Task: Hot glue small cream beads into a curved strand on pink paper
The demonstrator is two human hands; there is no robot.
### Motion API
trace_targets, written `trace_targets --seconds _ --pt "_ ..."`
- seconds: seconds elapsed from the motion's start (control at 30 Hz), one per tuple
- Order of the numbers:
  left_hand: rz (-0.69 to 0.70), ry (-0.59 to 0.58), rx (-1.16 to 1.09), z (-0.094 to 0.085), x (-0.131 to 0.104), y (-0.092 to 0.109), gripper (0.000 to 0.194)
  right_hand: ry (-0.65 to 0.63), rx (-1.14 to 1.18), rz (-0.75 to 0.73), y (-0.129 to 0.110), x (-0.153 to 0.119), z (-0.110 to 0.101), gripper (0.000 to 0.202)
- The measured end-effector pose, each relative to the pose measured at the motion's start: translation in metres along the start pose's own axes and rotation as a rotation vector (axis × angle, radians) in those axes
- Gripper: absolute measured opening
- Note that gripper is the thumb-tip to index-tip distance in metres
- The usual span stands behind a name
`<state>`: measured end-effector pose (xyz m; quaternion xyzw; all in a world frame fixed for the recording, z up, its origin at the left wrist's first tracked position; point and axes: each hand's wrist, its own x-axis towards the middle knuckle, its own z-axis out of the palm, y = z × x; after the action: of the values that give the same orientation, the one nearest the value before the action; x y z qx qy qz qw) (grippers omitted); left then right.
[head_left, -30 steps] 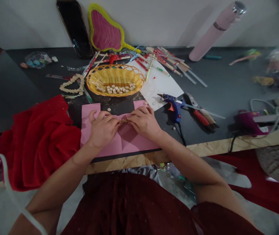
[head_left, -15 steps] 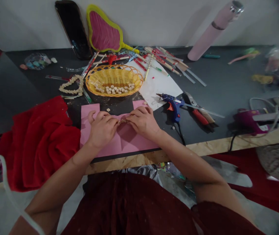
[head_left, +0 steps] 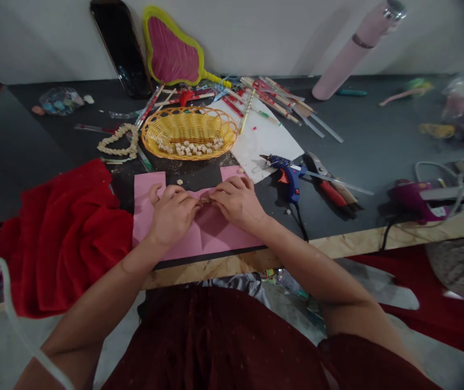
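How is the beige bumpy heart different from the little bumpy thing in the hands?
The beige, bumpy heart-shaped outline lies on the dark, flat tabletop, but the small, tan, bumpy piece is held between the left hand and right hand. The heart-shaped outline is in plain view; fingers partly cover the bumpy piece. Both look knobbly.

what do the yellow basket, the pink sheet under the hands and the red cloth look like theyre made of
Pink sheet: likely matte paper or thin card, from its crease and straight edges.
Yellow basket: woven strips, as its lattice and looped rim show, perhaps glossy; plastic or cane, hard to tell.
Red cloth: probably plush or fleece, from its soft, thick folds and matte surface.
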<state>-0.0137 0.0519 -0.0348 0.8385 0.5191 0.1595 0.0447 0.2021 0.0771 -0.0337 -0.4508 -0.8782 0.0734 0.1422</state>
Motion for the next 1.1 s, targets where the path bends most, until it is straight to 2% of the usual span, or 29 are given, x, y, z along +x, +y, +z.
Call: trace_targets --seconds 0.1,0.43,0.67,0.87,1.1 --pt "-0.011 0.035 -0.005 0.0001 -0.0004 0.0018 0.024 0.009 0.0 0.002 -0.0004 -0.0002 0.0 0.022" --pt "-0.057 0.037 -0.022 -0.0014 0.0004 0.0019 0.025 0.009 0.008 0.002 0.0003 0.0002 0.001 0.026" --pt "-0.05 0.021 0.004 -0.0029 0.0003 0.0013 0.025 0.009 0.0 0.002 0.0012 0.0 0.0014 0.022" --pt "-0.026 0.059 0.029 0.001 -0.0007 -0.001 0.025 0.013 -0.001 -0.002 0.0011 0.0001 0.0023 0.022" --pt "-0.051 0.062 -0.021 0.0023 -0.0003 0.0003 0.027 0.005 -0.008 0.01 0.0 0.0 0.0025 0.023"
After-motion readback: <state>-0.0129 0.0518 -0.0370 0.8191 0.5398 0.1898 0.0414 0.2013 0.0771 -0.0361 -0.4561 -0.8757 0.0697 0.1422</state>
